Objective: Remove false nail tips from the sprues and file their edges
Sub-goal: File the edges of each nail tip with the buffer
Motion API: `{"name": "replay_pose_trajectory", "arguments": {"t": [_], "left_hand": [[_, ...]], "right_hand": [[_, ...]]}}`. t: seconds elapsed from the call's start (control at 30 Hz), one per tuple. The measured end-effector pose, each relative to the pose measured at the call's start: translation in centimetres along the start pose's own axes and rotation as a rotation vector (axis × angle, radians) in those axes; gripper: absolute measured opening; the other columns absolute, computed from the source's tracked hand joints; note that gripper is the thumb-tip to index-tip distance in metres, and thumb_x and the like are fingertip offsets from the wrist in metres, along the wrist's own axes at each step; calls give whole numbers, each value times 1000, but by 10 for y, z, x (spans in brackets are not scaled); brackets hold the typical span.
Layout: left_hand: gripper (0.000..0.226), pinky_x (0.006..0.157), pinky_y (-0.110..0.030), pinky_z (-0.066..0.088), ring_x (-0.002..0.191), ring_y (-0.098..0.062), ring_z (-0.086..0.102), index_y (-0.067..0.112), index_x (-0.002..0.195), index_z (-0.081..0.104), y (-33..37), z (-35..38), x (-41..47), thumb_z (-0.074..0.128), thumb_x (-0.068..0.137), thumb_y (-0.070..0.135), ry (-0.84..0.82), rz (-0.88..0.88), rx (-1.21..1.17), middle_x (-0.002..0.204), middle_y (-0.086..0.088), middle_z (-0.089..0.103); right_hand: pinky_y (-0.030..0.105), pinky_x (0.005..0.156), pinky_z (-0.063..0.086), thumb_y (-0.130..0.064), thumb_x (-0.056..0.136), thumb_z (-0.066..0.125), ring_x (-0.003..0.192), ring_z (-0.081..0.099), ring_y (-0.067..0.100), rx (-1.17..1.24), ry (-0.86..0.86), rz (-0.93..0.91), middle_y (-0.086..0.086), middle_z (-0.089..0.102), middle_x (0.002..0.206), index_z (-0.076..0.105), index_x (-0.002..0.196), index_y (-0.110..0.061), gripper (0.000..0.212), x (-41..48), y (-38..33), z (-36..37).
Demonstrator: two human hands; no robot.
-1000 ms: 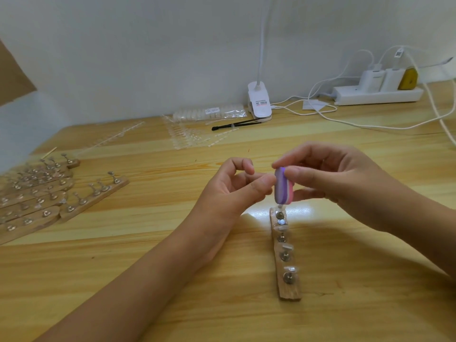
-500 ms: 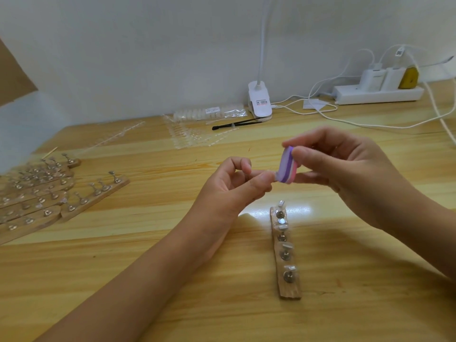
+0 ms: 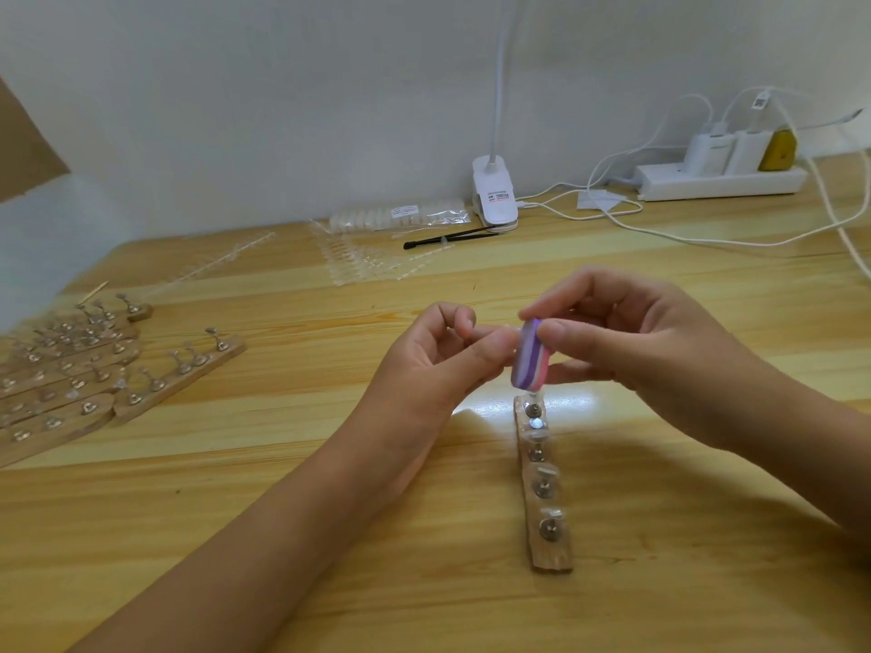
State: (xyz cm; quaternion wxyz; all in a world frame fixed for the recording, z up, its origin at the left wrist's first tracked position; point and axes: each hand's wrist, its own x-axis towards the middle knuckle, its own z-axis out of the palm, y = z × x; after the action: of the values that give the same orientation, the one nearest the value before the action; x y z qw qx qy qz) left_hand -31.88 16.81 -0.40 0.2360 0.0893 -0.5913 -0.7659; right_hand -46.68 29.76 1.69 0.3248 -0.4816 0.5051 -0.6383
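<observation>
Above the surface, our left hand pinches something hidden — likely a nail tip — just left of the file block our right hand grips. Its long axis runs nearly upright.

The right hand pinches a purple-and-pink file block between thumb and fingers, upright above the far end of a wooden strip studded with metal pegs on the surface. The left hand pinches a pale nail tip, barely visible, against the block's side. More pegged strips lie far left.
</observation>
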Motion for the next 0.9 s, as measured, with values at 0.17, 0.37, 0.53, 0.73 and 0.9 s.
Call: {"name": "replay_pose_trajectory", "arguments": {"t": [0.17,0.37,0.53,0.73,0.9], "left_hand": [[29,78,-15,52,77,-6,69,17,85,41,1,1,0,70,81,18,10,2,-25,79,6,72],[26,79,-16,52,78,-7,68,18,82,42,1,1,0,68,83,17,35,5,-9,80,6,72],[28,81,-17,52,84,-8,69,21,81,47,0,-1,0,74,79,17,76,-9,-28,91,-2,73],[20,77,-17,54,82,-8,68,18,90,51,-2,-2,2,69,82,18,93,-54,-127,95,-2,75],[20,78,-17,53,90,-9,69,18,103,63,0,-1,1,67,83,20,83,-73,-136,101,-5,75]], "right_hand": [[29,76,59,-21,76,71,85,73,19,11,24,-19,5,74,88,68,94,-11,21,-1,0,4],[29,77,59,-22,76,72,86,73,19,40,52,-42,5,73,88,70,93,-14,20,-1,1,3],[31,81,59,-22,79,72,88,71,17,78,239,-131,2,70,87,70,93,-17,15,2,4,-5],[27,69,58,-28,84,70,76,68,17,-131,-183,126,3,68,82,74,97,-17,18,-2,0,-3],[21,63,54,-19,89,68,68,66,9,-171,-283,206,-4,69,81,74,111,-20,23,-6,-4,8]]}}
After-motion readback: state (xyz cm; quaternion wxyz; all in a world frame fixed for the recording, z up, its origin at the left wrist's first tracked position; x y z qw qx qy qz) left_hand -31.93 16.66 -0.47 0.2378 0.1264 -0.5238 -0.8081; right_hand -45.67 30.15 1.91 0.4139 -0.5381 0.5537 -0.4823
